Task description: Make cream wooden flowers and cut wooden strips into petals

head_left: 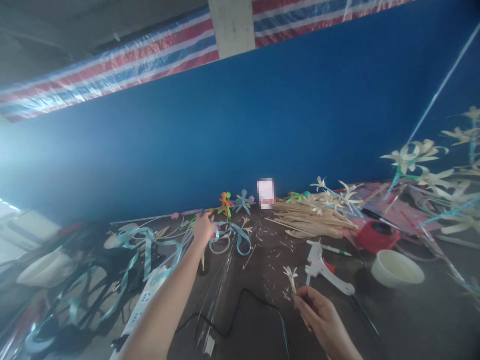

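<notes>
My left hand [203,227] reaches far across the dark table and closes over light blue ribbon loops [228,237] near the back. My right hand [318,315] is near the front edge and pinches the stem of a small pale straw flower [290,276] held upright. A white hot glue gun [320,265] lies just right of that flower. A pile of pale straw strips [311,217] lies behind it.
A white bowl [396,267] and a red round container [377,235] sit at the right. Finished straw flowers on blue stems [420,160] stand far right. A white power strip [144,300] and black cable [240,310] lie in front. Small pipe-cleaner figures [234,202] stand against the blue wall.
</notes>
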Motion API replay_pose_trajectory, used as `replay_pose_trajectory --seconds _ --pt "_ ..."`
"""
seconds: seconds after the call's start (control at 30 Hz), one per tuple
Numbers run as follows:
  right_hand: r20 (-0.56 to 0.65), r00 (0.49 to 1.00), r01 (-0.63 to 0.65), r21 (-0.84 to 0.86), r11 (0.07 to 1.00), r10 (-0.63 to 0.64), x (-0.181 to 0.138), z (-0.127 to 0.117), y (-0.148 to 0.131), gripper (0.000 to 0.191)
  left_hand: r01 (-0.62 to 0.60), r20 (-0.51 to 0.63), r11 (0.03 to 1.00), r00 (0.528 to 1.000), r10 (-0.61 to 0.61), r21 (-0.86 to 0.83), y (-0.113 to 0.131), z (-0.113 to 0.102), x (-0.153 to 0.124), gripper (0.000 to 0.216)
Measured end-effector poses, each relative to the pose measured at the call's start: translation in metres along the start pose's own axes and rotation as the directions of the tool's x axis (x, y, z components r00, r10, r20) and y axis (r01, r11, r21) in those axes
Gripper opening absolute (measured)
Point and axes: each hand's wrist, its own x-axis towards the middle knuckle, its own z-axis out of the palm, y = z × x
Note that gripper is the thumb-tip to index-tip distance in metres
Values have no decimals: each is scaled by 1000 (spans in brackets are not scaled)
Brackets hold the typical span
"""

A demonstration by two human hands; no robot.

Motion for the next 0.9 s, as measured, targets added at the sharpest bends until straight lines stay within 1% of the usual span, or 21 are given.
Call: replay_pose_trajectory --seconds 0.03,0.07,0.1,0.13,0.2,0.27,0.33,0.4,0.5,0.6,0.73,0.83,0.87,0.9 --pt "0 1000 2 0 1000 -2 0 0 1 27 -13 9 1000 1000 13 9 2 3 -1 39" --pt "-2 1000 0 1 1000 0 0 -1 2 27 -51 25 998 998 50 29 4 6 -2 42" --pt "-4 1000 -5 2 1000 5 0 -2 3 26 -110 47 992 993 108 56 8 10 -4 46" --pt "-3 1000 -11 6 1000 11 -1 -3 4 26 -196 76 976 979 189 94 11 13 -6 48" --pt "7 1000 -22 18 1000 22 -1 -3 3 27 -361 142 921 929 342 143 19 19 -9 46" --pt "15 999 -30 26 999 29 -2 -3 2 27 -451 195 881 886 421 143 28 24 -12 44" --pt "16 999 -35 16 999 34 -4 -2 0 28 -488 233 862 862 451 135 35 28 -13 50" --pt "17 999 -32 7 999 32 -5 0 -1 29 -499 255 855 852 456 140 41 31 -13 50" --pt "22 999 -30 16 999 29 -7 0 -2 31 -480 262 862 863 432 160 46 33 -12 35" --pt "28 999 -43 22 999 42 -9 -3 -3 31 -470 243 866 872 425 170 48 30 -11 23" --pt "26 999 -39 32 999 38 -9 -8 -6 31 -497 197 854 862 466 156 49 15 -12 23" --pt "14 999 -46 44 998 45 -8 -9 -6 31 -538 182 832 839 513 132 42 -3 -25 23" --pt "11 999 -44 46 998 44 -7 -9 -6 31 -563 187 818 822 539 116 37 -9 -33 23" --pt "7 999 -43 49 998 43 -6 -9 -6 31 -610 215 789 782 586 68 31 -15 -41 22"
